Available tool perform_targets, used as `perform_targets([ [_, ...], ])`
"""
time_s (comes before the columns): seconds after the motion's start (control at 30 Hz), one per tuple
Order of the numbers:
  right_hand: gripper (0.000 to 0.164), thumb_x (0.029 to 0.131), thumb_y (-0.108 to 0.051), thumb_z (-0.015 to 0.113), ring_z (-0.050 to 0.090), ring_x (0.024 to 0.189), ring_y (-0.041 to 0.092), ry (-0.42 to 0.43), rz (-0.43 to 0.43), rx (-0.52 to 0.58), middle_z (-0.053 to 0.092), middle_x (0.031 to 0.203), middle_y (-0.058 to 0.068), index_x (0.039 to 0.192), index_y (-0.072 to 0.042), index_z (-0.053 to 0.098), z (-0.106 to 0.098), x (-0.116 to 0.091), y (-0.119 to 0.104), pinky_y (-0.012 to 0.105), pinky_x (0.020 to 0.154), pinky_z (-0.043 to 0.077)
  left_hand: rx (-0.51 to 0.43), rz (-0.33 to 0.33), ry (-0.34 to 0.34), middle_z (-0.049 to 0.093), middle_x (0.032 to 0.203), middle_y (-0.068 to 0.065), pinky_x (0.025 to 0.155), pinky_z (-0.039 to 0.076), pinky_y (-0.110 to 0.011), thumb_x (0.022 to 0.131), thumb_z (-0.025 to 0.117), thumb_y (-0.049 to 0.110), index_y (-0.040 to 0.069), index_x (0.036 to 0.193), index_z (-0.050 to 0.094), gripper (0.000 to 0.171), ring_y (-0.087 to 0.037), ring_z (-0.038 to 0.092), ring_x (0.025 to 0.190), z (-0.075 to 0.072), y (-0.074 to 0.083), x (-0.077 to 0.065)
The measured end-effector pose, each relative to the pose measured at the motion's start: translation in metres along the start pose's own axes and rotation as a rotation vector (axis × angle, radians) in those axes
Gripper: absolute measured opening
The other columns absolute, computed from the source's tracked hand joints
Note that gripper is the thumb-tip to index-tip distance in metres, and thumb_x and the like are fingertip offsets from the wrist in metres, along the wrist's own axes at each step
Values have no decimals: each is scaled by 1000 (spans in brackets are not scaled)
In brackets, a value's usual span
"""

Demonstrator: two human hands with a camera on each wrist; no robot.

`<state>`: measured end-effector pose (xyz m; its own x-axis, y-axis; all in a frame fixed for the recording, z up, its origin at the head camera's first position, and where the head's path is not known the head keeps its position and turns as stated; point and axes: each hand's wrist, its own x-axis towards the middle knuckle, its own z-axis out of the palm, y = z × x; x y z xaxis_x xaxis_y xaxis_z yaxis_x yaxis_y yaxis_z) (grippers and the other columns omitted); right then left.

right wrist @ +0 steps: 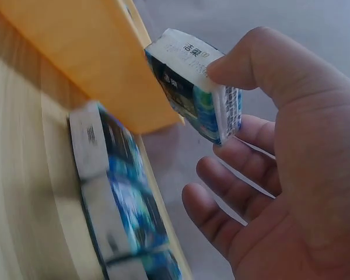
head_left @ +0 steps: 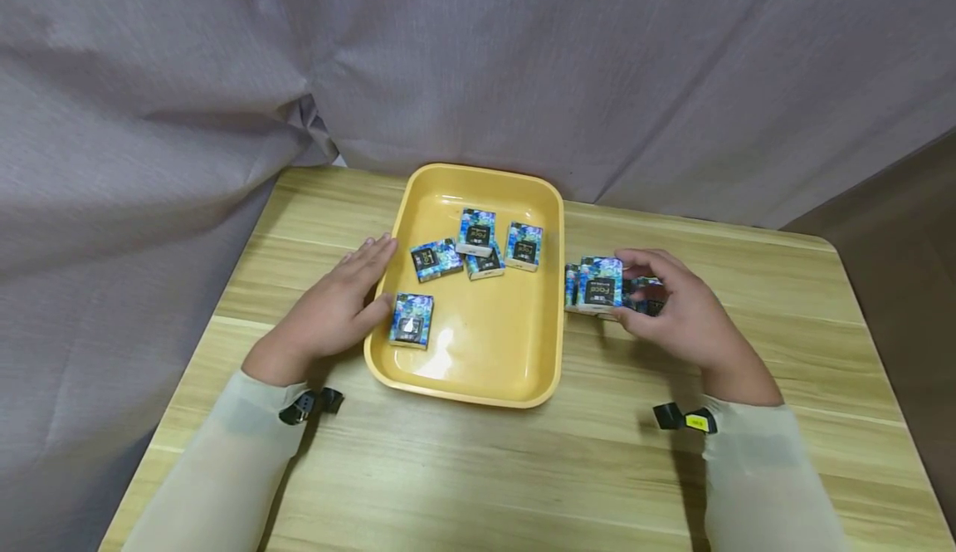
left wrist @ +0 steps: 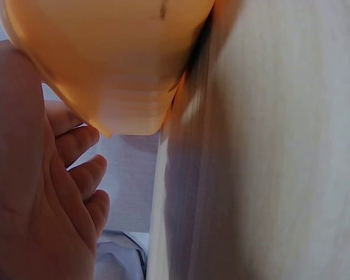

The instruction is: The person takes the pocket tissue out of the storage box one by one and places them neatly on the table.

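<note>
- On the desk (head_left: 463, 473) stands a yellow tray (head_left: 496, 353), its longer sides running away from the person.
- Just right of the tray, the right hand (head_left: 675, 307) has its grip pinching a small box (head_left: 601, 283) between thumb and fingers; the right wrist view shows the thumb on the box's pale edge and the other fingers loosely bent below.
- Also right of the tray, beneath that box, a row of matching boxes (right wrist: 125, 204) sits on the desk, three of them showing in the right wrist view, set close together.
- At the tray's left side, the left hand (head_left: 336, 303) touches the rim, its grip spread, with the thumb apart from the fingers.
- Inside the tray, near its left wall and toward the person, one patterned box (head_left: 411, 320) lies flat by itself.
- Toward the tray's far half, an upper box (head_left: 476, 229) rests partly on a lower box (head_left: 489, 263); a slanted box (head_left: 436, 260) lies left of these two, and another box (head_left: 524, 245) lies near the tray's right wall.
- Beyond the tray's far end hangs a grey curtain (head_left: 485, 62).
- On the person's side of the tray, both forearms wear pale sleeves (head_left: 762, 469) with dark wrist straps (head_left: 299, 407).
</note>
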<state>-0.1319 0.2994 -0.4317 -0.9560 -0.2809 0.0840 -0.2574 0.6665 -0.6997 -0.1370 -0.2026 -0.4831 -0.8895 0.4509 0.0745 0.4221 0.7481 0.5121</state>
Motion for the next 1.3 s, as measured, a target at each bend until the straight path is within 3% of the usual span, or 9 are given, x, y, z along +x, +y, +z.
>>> perform_targets([
  [0.33, 78, 91, 0, 90, 58, 122, 4, 43, 79, -23, 62, 144, 4, 162, -13, 58, -26, -20, 31, 4, 93, 52, -6, 5, 4, 23, 188, -8, 143, 22, -61, 114, 57, 33, 12, 181, 22, 79, -39, 23, 175, -2, 2, -1],
  [0.7, 77, 94, -1, 88, 55, 121, -1, 56, 99, -46, 59, 143, 4, 163, -6, 54, -47, -37, 59, 2, 93, 48, -8, 3, 0, 23, 188, -8, 143, 21, -61, 114, 56, 34, 11, 181, 21, 79, -39, 23, 175, -3, 3, 0],
  [0.97, 75, 98, -5, 85, 58, 120, 6, 66, 176, -18, 57, 137, -16, 165, -12, 54, -59, -49, 69, 2, 91, 51, 0, -2, 2, 23, 188, -7, 143, 21, -60, 114, 57, 33, 12, 181, 21, 79, -38, 23, 175, -2, 3, -1],
  [1.13, 72, 99, 0, 82, 57, 121, 7, 92, 175, 24, 58, 136, -17, 164, -6, 53, -63, -56, 79, 1, 92, 50, 0, -3, 0, 22, 189, -6, 143, 21, -59, 114, 58, 34, 13, 181, 21, 79, -37, 23, 176, -1, 3, 0],
  [1.3, 73, 99, -2, 83, 56, 120, 0, 92, 209, 25, 57, 135, -20, 165, -5, 51, -68, -64, 91, 1, 91, 50, -1, -3, -4, 22, 189, -6, 143, 20, -60, 114, 57, 34, 13, 181, 20, 79, -38, 22, 176, -1, 3, -1],
])
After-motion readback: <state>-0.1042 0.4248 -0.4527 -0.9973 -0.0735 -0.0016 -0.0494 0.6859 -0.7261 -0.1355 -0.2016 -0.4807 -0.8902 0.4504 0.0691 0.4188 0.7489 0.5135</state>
